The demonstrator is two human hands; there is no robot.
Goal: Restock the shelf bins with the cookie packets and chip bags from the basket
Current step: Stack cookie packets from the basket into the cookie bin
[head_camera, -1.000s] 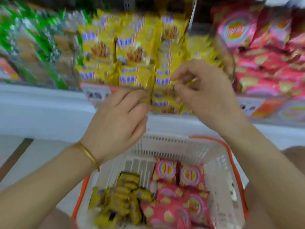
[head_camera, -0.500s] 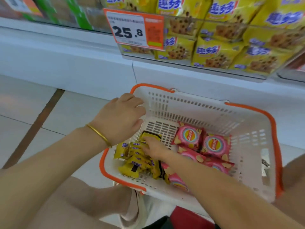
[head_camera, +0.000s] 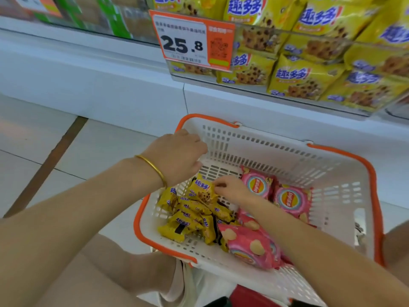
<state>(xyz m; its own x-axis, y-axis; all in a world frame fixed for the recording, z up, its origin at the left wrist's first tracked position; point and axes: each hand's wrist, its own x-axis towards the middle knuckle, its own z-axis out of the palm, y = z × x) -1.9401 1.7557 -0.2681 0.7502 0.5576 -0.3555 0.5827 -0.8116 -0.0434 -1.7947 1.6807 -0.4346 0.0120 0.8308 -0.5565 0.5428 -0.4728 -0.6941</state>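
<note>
A white basket with an orange rim [head_camera: 345, 154] stands on the floor below the shelf. Its left side holds a pile of yellow cookie packets [head_camera: 188, 221], its middle several pink chip bags [head_camera: 291, 200]. My right hand [head_camera: 231, 189] reaches into the basket and pinches the top edge of one yellow cookie packet [head_camera: 201, 191], which is tilted up off the pile. My left hand [head_camera: 177, 156] hovers over the basket's far left corner with its fingers loosely curled and nothing in them. The shelf bin [head_camera: 298, 78] above is full of the same yellow packets.
An orange and white price tag [head_camera: 190, 41] reading 25.8 hangs on the bin's front. Green packets [head_camera: 110, 21] fill the bin to the left. The white shelf base [head_camera: 110, 85] runs behind the basket. Tiled floor [head_camera: 44, 140] lies at the left. My knees flank the basket.
One second ago both hands were up at the yellow bin. They came down to the basket, and my right hand has now raised one cookie packet off the pile.
</note>
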